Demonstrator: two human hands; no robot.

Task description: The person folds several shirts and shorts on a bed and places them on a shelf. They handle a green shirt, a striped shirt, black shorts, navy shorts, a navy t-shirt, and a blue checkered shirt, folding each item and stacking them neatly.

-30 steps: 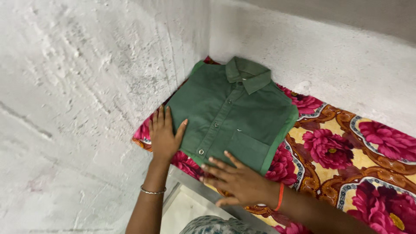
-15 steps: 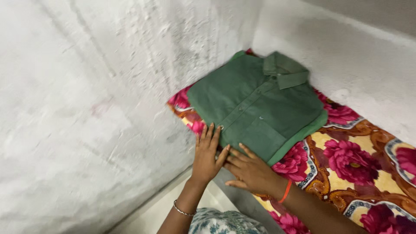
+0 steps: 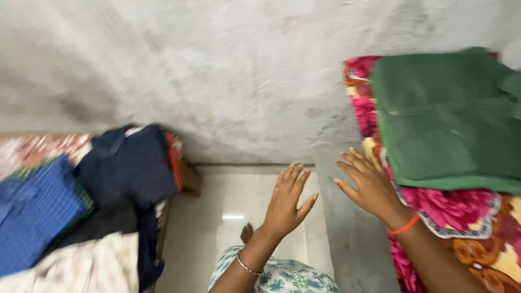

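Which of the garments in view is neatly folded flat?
The green shirt on the floral cloth at right; the dark navy and blue checked garments at left lie heaped.

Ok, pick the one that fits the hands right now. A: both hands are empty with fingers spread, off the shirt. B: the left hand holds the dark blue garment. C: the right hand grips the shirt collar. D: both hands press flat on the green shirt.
A: the left hand and the right hand are open, fingers spread, holding nothing; the folded green shirt lies to their right on the floral cloth.
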